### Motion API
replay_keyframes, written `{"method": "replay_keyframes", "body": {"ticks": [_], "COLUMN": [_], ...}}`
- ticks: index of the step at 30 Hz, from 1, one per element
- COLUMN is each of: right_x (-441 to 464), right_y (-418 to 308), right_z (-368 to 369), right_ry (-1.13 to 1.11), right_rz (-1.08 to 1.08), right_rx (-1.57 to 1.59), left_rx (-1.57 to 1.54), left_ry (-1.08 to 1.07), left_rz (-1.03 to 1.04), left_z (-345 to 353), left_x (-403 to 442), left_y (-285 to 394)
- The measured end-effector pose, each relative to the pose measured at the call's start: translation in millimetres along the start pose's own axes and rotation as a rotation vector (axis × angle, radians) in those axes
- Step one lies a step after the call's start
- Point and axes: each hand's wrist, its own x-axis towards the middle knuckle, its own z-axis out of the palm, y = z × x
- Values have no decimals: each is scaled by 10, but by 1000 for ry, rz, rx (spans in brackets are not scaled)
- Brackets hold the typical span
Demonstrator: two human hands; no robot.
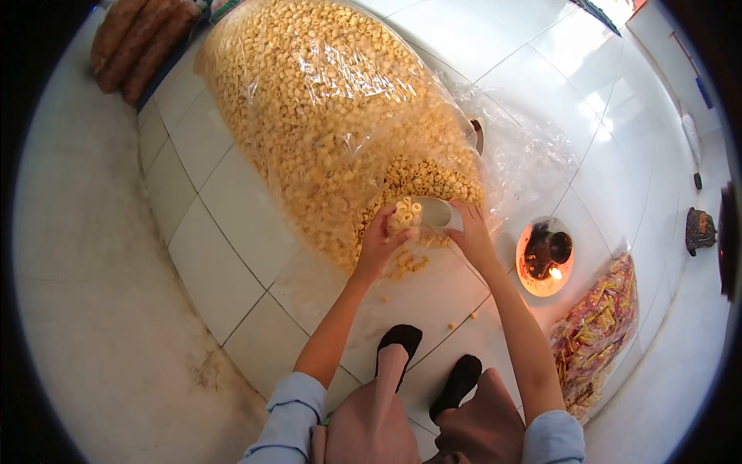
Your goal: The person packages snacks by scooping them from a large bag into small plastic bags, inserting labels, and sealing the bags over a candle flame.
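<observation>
Surface: white square floor tiles with dark joints (229, 261), beneath and around both hands.

Largest item: a huge clear plastic sack of small yellow ring-shaped snacks (309, 116), lying beyond both hands and reaching far past the left. Its mouth is open right at the hands, with bare rings showing there.

Next: a clear plastic bag of red-and-yellow wrapped pieces (599, 325), to the right of the right hand and nearer the body, well apart. Long reddish-brown packs (147, 39), far beyond the left hand, to its left.

A round pale dish with a blackened middle (533, 282) stands right of the right hand, near the forearm; a dark cylinder (550, 246) sits in it.

2 feet in black coverings (399, 340), on the body side of the hands.

Left hand (379, 241): fingers closed around a small clear packet filled with yellow rings (406, 213), top ends of the rings facing up. Right hand (473, 232): gripping the rim of a whitish scoop-like vessel (437, 211), just beside the packet; its material cannot be told.

Smallest: 1 bright flame (555, 273) at the dish, right of the right hand; a few stray rings (452, 326) on the tiles, bodyward of both hands.
</observation>
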Motion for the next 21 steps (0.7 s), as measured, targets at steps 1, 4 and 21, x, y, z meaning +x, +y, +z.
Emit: {"method": "replay_keyframes", "body": {"ticks": [1,4,21], "right_x": [-7,30,-267], "right_y": [-8,-335,-1470], "right_z": [61,-30,-866], "right_ry": [79,109,222], "right_rz": [-60,-69,1], "right_rx": [-50,182,900], "left_rx": [12,-9,-138], "left_ry": [-17,-42,-121], "left_rz": [-28,-41,196], "left_z": [-31,-41,943], "left_x": [3,25,-150], "left_y": [-36,-133,866]}}
